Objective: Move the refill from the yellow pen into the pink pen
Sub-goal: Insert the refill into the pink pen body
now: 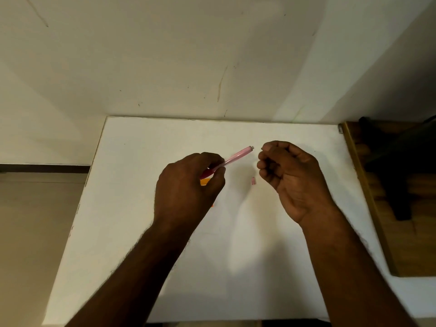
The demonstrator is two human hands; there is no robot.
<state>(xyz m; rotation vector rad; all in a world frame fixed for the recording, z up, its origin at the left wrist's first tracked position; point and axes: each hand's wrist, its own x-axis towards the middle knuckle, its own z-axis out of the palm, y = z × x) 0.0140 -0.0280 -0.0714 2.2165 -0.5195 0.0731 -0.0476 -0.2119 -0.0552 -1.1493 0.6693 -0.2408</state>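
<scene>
My left hand (188, 185) grips the pink pen (237, 156) near its lower end, so the barrel slants up to the right above the white table (141, 232). Just off the pen's upper end hovers my right hand (292, 178), fingers curled and pinched together; whether it holds anything small I cannot tell. A small pink piece (253, 180) lies on the table between the hands. A bit of the yellow pen (204, 182) shows under my left hand, and an orange speck (212, 205) peeks out by the wrist. The rest of it is hidden.
The table stands against a pale wall (188, 55). A wooden surface (401, 185) with a dark object on it adjoins the table's right edge. Bare floor lies off the table's left edge.
</scene>
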